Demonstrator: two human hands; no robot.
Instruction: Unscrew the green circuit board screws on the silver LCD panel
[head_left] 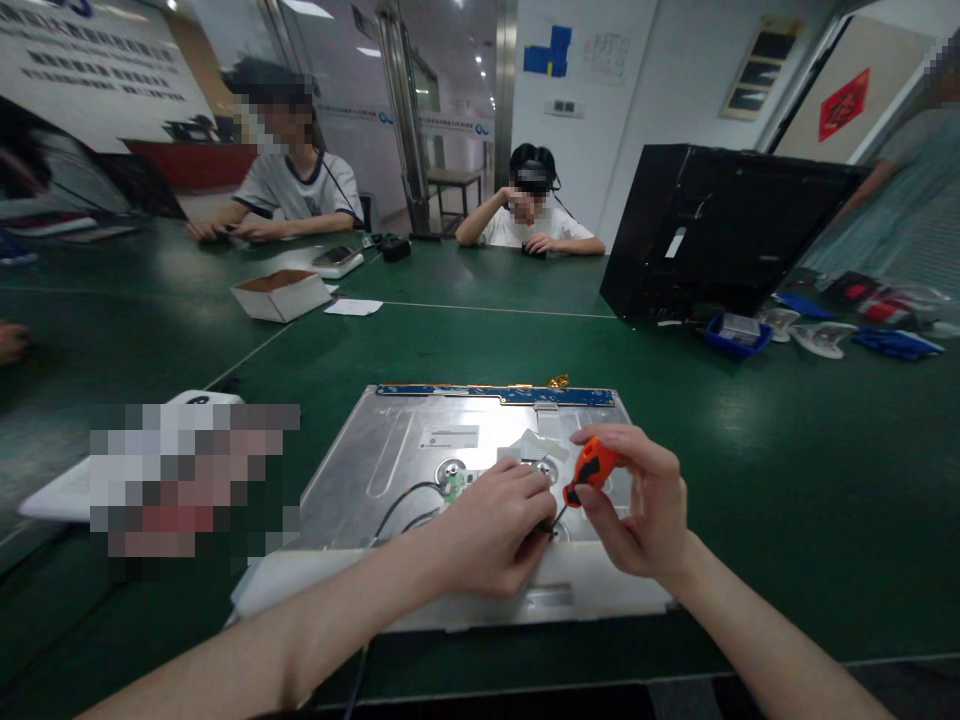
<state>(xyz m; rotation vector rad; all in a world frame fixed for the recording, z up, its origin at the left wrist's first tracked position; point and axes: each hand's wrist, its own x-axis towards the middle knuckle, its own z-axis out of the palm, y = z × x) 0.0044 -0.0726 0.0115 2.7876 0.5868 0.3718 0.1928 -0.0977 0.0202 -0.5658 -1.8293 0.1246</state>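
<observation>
An orange and black screwdriver [590, 470] is pinched in my right hand [645, 495], its shaft slanting down to the left. Its tip meets a small dark spot beside the fingers of my left hand [499, 525]. That hand rests curled over a silver metal display panel [390, 440], and what its fingers hold is hidden. Partly under it lies a small green circuit board [457, 484] with black cables [397, 500]. Along the panel's far edge runs a blue circuit strip [495, 394]. Clear tape or film [544, 447] sits behind my left hand.
A black monitor-like casing [720, 235] stands at the right, with a blue tray [738, 335] near it. A white box [281, 293] sits farther left on the green table [480, 345]. Two people [300, 190] sit across the table; another person stands at the right.
</observation>
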